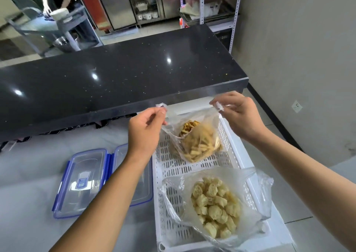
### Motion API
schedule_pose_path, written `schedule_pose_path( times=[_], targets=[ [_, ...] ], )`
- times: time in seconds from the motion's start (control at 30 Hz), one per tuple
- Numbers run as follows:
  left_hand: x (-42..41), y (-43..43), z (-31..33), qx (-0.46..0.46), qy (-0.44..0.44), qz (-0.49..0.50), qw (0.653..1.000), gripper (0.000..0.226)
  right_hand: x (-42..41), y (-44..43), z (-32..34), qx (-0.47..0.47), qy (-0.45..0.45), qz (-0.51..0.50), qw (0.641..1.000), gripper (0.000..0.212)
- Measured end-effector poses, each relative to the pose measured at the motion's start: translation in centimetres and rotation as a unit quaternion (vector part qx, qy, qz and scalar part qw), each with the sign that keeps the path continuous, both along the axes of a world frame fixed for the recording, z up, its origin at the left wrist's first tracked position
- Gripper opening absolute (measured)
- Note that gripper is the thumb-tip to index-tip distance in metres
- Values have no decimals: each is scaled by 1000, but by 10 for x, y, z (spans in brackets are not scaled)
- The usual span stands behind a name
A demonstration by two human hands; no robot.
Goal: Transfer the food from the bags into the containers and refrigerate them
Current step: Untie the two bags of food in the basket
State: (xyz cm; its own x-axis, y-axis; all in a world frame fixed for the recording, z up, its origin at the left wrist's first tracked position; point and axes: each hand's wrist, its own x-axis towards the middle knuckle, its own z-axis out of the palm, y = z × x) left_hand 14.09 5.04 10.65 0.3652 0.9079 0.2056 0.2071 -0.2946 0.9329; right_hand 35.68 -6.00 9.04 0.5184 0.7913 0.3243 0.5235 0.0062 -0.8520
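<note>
The left hand [148, 130] and right hand [240, 115] each pinch one handle of the clear plastic bag of yellow food strips [198, 144], spreading its mouth, probably for emptying. The bag sits in the far end of the white perforated plastic basket [173, 167]. The blue label on the clear plastic container with blue clips [82, 182] is unreadable.

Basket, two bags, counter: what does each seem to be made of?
The basket looks like rigid white plastic, moulded with rows of slots. The far bag and near bag seem thin clear plastic film: crinkled, glossy, food showing through. The counter looks like polished black stone or composite, speckled, mirroring lights.
</note>
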Motion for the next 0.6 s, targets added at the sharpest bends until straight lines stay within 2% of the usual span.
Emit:
schedule_pose_path(
  times=[0.13,0.23,0.33,0.4,0.6],
  targets=[
    [-5,6,19,-119,-89,-20,989,19,8,-4,19,78,59,-52,994,17],
    [-9,3,25,-195,-130,-34,972,23,6,-7,30,91,221,-43,970,9],
    [-11,-1,30,-267,-198,-85,939,31,4,-10,33,42,333,-34,941,13],
    [-13,-3,35,-287,-223,-111,925,35,4,-11,35,21,387,-18,922,15],
    [-9,-4,42,-299,-230,-150,914,42,-3,-3,50,-1,539,78,839,22]
  ],
)
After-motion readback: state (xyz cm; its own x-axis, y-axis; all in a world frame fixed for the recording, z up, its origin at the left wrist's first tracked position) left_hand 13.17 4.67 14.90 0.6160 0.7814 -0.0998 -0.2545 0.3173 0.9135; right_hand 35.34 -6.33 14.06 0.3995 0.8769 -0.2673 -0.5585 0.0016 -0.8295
